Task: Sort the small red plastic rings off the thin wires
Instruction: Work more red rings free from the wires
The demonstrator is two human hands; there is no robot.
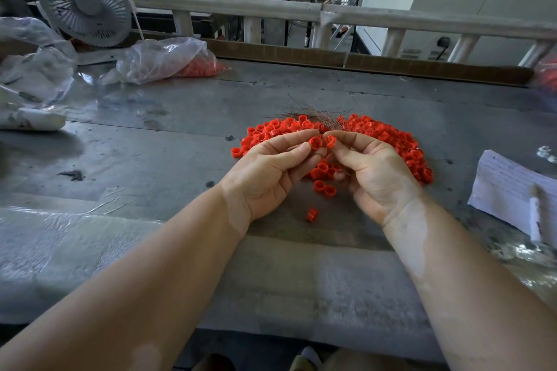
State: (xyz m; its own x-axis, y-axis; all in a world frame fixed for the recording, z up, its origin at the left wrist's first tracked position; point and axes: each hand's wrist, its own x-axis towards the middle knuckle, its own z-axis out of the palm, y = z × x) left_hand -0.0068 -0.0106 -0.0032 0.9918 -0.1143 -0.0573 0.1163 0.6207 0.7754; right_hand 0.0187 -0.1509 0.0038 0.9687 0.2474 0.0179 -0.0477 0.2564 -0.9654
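Upper left of frame: grey desk fan [83, 0] at the back edge of the tabletop [168, 156], crumpled clear plastic sheeting [36, 69] below it at the far left. Right of the fan, a clear plastic bag [164, 59] lying on its side, red rings visible inside at its right end

Lower left: a few loose thin wires [108, 205] on the tabletop, next to a clear plastic sheet

Centre: left hand [271, 172] palm up, thumb and fingers pinching one red ring [315, 142]. Right hand [370, 169] just beside it, fingertips almost meeting the left's, pinching a second red ring [330, 140]. Whether a wire runs through either ring, can't tell

Behind and under both hands: pile of red rings [376, 132] spread across the tabletop in an arc, from left of the left hand round to the right of the right hand. Bundle of thin wires [313, 113] on the far edge of the pile, centre frame. One stray ring [312, 215] alone on the tabletop between the wrists, nearer the camera

Right edge: white paper sheets [509, 190] lying flat, well apart from the pile. Wooden railing [361, 15] runs across the top behind the tabletop
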